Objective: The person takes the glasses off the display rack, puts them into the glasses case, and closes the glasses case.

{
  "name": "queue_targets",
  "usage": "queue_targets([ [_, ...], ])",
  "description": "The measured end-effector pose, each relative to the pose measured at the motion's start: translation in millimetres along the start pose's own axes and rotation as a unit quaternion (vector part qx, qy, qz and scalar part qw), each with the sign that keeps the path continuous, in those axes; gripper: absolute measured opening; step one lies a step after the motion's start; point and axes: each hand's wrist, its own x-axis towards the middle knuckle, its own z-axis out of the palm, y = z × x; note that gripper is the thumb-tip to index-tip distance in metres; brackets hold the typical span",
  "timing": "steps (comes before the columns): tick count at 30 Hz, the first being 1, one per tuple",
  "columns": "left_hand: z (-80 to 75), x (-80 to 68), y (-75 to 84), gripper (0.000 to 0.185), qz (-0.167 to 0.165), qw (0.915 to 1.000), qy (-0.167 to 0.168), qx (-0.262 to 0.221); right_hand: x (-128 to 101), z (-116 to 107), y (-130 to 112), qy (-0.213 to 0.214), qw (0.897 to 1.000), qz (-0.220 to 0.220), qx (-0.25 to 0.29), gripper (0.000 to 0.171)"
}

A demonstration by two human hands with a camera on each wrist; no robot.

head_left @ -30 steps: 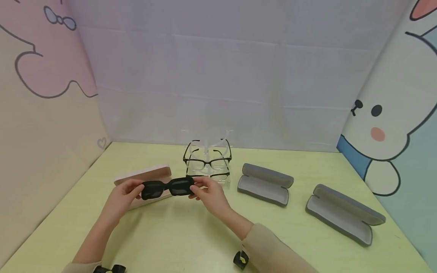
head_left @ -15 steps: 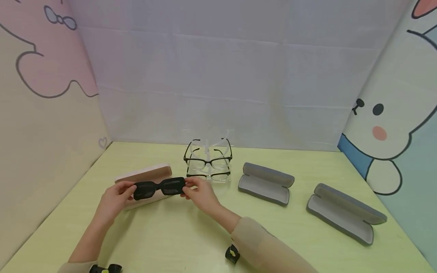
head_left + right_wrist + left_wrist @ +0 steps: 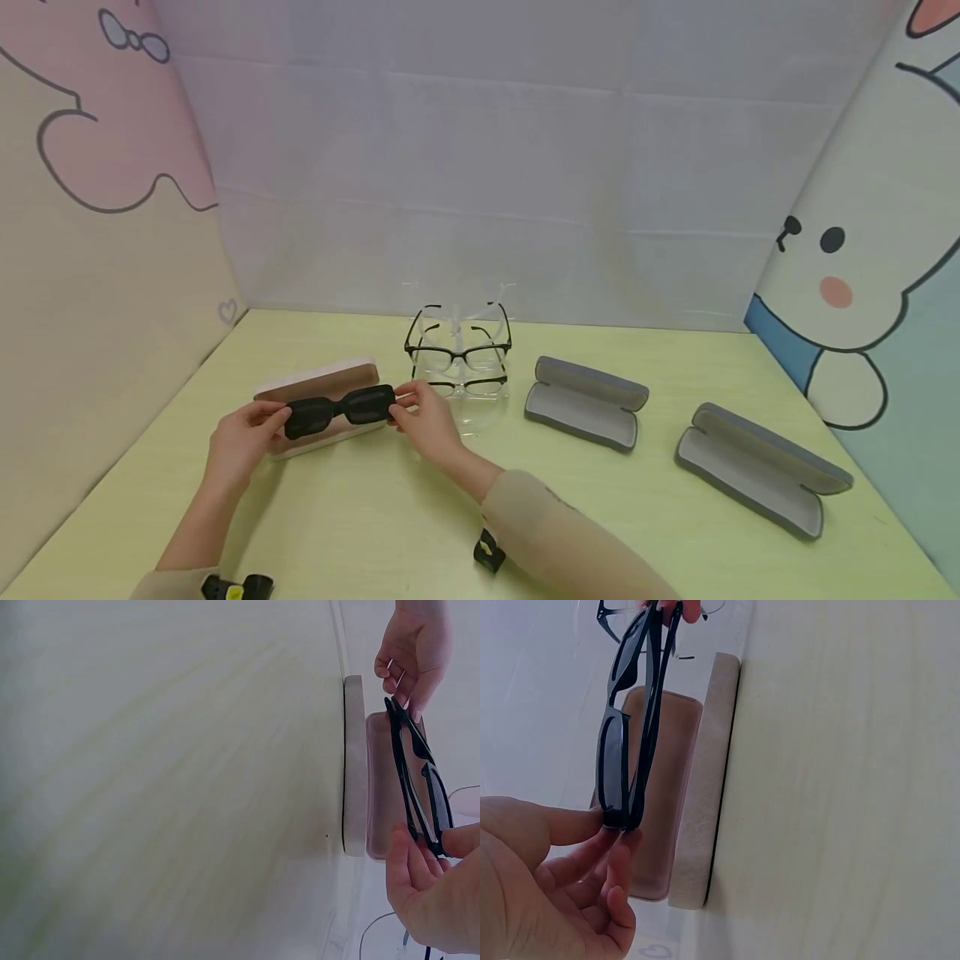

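Black sunglasses (image 3: 367,405) with their arms folded in are held level between both hands. My left hand (image 3: 238,442) pinches one end between thumb and fingers. The other end is gripped the same way by my right hand (image 3: 427,427). Behind and below them lies an open pale pink glasses case (image 3: 322,381), partly hidden in the head view. From the left wrist view, the sunglasses (image 3: 615,761) overlap the brownish-pink lining of the case (image 3: 652,862). In the right wrist view, both folded arms run along the back of the frame.
A clear display stand (image 3: 456,321) behind my right hand carries black-framed eyeglasses (image 3: 453,357) and a second pair (image 3: 486,386) below. Two open grey glasses cases, one nearer the middle (image 3: 583,415) and one farther right (image 3: 750,479), lie on the yellow table (image 3: 600,517).
Both hands have moved left with the sunglasses, bringing them over the pink case and away from the display stand. The cases and the stand have stayed put.
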Motion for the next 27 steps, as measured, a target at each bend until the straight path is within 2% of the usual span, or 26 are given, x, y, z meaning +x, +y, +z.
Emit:
queue_targets([
  [6,-2.7,0.7,-5.2,0.044,-0.022,0.9997,0.008,0.01,4.1,9.9,2.4,0.015,1.0,-0.002,-0.027,0.018],
  [10,-2.7,2.5,-7.8,0.044,-0.04,0.999,0.018,0.009,7.9,15.5,2.4,0.032,0.997,-0.001,-0.076,0.018],
  [16,-1.3,6.5,-8.8,0.041,-0.044,0.9984,0.034,0.013,14.1,22.2,3.2,0.065,0.987,-0.019,-0.146,0.017],
  [27,-4.3,2.6,-8.5,0.043,-0.058,0.998,0.017,0.02,17.5,33.3,-0.5,0.068,0.978,-0.011,-0.197,0.016],
])
